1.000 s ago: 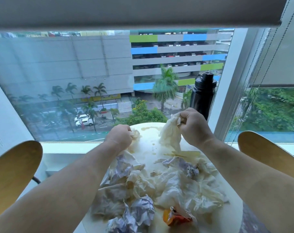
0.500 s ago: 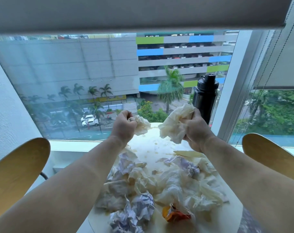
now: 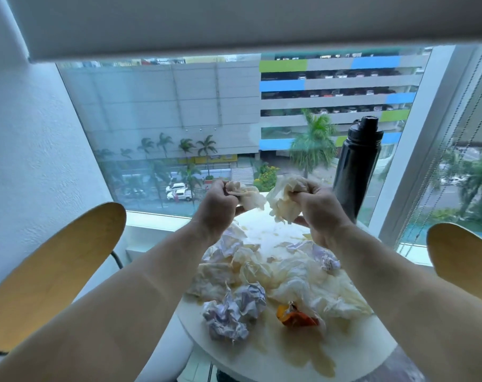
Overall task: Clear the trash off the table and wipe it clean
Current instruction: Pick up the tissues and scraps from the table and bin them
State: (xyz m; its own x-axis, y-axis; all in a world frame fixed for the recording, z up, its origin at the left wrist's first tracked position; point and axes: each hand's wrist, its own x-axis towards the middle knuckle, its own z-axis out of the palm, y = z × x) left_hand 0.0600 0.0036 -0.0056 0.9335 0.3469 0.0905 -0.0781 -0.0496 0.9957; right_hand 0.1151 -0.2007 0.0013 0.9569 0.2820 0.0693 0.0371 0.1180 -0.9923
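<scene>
Left of the round white counter [image 3: 353, 351], a wooden chair back [image 3: 52, 274] is getting cut off by the frame edge. Above the counter's far part, the left hand [image 3: 219, 204] is clenching a stained tissue wad [image 3: 246, 195], and the right hand [image 3: 314, 205] is gripping a bigger crumpled tissue [image 3: 282, 199]. Forearms are hiding part of the trash pile [image 3: 270, 274] lying on the counter, with a purple paper ball [image 3: 234, 310] and orange wrapper [image 3: 296, 317] toward its near edge. A black bottle [image 3: 354, 166] is standing at the far right rim.
</scene>
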